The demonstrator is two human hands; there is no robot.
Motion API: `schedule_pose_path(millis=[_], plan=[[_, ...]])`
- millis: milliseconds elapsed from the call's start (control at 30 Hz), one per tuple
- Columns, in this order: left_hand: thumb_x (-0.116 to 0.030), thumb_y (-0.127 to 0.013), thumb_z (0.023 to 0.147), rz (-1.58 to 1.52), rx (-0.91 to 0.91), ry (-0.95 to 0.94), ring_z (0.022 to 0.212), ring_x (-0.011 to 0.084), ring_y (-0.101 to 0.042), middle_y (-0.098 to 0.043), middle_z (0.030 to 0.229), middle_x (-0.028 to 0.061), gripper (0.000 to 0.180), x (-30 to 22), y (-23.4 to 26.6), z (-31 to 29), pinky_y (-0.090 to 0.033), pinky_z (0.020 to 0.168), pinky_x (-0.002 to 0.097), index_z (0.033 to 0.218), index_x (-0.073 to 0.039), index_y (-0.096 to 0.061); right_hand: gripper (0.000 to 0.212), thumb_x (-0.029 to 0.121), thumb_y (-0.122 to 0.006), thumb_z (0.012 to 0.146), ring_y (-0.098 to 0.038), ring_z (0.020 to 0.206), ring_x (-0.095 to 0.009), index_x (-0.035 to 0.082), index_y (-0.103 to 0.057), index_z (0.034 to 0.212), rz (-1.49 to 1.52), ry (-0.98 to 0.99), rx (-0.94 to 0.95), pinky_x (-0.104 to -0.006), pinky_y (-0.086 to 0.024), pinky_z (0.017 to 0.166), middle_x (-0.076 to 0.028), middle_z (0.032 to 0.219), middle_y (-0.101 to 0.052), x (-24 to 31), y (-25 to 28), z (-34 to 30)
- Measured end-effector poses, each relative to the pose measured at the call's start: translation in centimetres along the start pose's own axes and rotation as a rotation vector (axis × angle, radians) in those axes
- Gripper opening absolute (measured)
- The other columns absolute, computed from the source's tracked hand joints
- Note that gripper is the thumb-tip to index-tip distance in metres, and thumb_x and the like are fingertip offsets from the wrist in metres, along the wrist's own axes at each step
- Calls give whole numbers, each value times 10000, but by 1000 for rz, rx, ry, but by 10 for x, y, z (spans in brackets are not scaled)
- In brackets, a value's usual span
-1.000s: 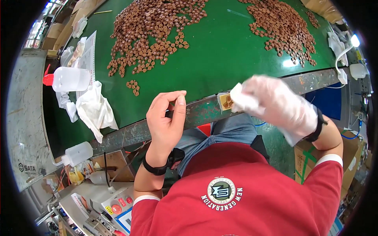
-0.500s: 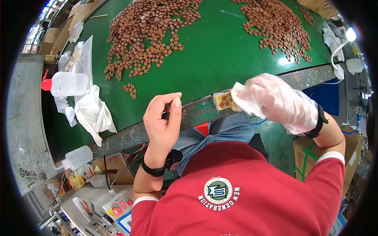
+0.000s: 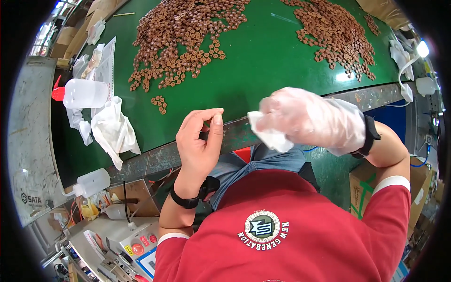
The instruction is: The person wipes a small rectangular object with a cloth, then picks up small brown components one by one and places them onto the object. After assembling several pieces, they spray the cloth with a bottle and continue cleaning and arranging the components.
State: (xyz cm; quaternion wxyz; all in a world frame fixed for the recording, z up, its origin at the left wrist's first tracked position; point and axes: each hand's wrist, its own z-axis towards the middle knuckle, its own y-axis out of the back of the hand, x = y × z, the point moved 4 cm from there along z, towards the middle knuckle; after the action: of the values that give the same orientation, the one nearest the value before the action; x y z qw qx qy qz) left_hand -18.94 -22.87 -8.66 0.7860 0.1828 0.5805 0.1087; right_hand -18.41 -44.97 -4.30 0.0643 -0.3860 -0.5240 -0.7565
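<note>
My bare left hand (image 3: 199, 136) is at the front edge of the green tabletop (image 3: 239, 75), thumb and forefinger pinched together. What they hold, if anything, is too small to make out. My right hand (image 3: 314, 120), in a thin clear plastic glove and blurred by motion, grips a crumpled white cloth (image 3: 270, 134) over the table's edge, to the right of my left hand. Beyond both hands lie a large pile of small brown flower-shaped pieces (image 3: 183, 42) and a second pile (image 3: 336, 37) farther right. A little cluster of them (image 3: 159, 104) sits apart, beyond my left hand.
On the left are a clear bottle with a red nozzle (image 3: 84, 93), a bunched white cloth (image 3: 112, 129) and a second clear bottle (image 3: 94, 182) below the table edge. A white lamp on a bent neck (image 3: 411, 61) is at the right. A cardboard box (image 3: 361, 185) stands below my right arm.
My right hand with the white cloth has moved left, covering the small tray of brown pieces seen earlier at the table edge. My left hand keeps its pinch, almost unmoved.
</note>
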Motion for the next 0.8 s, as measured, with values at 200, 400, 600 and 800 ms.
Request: schedule_pose_path(millis=[200, 400, 600, 800], plan=[[-63, -628, 890, -2, -39, -4, 739, 140, -591, -677, 879, 71, 74, 0, 5, -3, -437, 614, 250, 944, -27, -665, 336, 74, -650, 724, -598, 779, -290, 71, -626, 1059, -114, 0, -200, -374, -495, 671, -106, 944, -590, -5, -2, -32], [-66, -629, 891, -14, -1, -11, 748, 138, -593, -678, 891, 76, 78, -3, 1, 0, -442, 620, 253, 945, -22, -666, 339, 71, -628, 730, -591, 757, -285, 57, -622, 1069, 75, -36, -226, -378, -490, 670, -105, 915, -586, 0, 8, -27], [-68, -625, 895, 19, -34, -28, 743, 138, -591, -676, 888, 74, 83, 1, 3, -1, -441, 623, 251, 951, -23, -666, 315, 67, -632, 752, -605, 792, -271, 59, -624, 1066, -274, -4, -48, -364, -493, 682, -107, 893, -610, 16, -11, 2], [-73, -622, 899, 17, -18, -20, 739, 140, -587, -670, 876, 71, 86, -3, 3, -1, -444, 630, 247, 952, -24, -669, 340, 79, -647, 711, -589, 777, -274, 58, -618, 1049, -269, -258, -106, -362, -492, 679, -93, 827, -580, -2, 5, -39]])
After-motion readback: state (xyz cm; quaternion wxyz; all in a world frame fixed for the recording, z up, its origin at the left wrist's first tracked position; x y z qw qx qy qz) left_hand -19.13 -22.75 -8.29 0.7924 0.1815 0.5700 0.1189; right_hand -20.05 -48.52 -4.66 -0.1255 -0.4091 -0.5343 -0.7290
